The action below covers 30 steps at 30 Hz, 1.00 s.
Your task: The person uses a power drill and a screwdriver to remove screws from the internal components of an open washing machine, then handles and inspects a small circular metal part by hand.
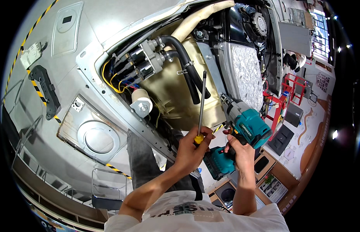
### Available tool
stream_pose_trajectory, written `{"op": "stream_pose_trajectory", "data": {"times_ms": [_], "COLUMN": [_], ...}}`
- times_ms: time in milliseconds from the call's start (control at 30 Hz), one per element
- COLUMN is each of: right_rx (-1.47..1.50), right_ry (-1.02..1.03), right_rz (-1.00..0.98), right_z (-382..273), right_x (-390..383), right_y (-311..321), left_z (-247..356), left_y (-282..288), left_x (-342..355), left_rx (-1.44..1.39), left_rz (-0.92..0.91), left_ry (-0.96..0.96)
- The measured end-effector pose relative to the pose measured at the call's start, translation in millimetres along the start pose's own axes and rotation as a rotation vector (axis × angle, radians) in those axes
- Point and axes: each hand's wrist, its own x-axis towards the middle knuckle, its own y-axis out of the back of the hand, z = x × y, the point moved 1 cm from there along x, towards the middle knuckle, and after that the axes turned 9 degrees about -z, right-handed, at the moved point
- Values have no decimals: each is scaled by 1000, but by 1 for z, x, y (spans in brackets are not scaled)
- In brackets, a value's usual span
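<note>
Screwdriver is over the open machine, shaft up across the cream tub in view, left of the cordless drill.

Surroundings: two black hoses run from the twin valve block down beside the shaft; one end sits just left of it. Can't tell if they touch. Yellow wires are at the near left corner, next to a cream cylinder. Right of the tub: grey metal strip, then a foil-faced block. Drill chuck is by the strip's lower end, contact unclear. On the floor left: panel with a round opening, dark grey bracket, striped tape. Red frame off right.

Hands: left hand closed round the yellow handle, narrow grip, forearm angled up from lower left, tip pointing away from the body. Right hand wrapped on the drill's grip, forearm near vertical; chuck aims up-left, battery low left.

Writing: pale lettering on the drill's side, dark print on the white shirt, a printed board at lower right.
</note>
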Motion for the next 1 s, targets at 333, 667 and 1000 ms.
{"op": "stream_pose_trajectory", "data": {"times_ms": [333, 667, 1000], "right_rx": [22, -57, -420], "right_ry": [-2, -43, 33], "right_rz": [-25, -63, -169], "right_z": [-8, -32, -47], "right_x": [2, 6, 13], "right_y": [-1, 7, 25], "left_z": [-6, -7, -12], "left_y": [1, 3, 0], "left_x": [1, 1, 0], "left_rx": [-44, -39, -121], "left_rz": [21, 16, -18], "left_ry": [37, -48, -28]}}
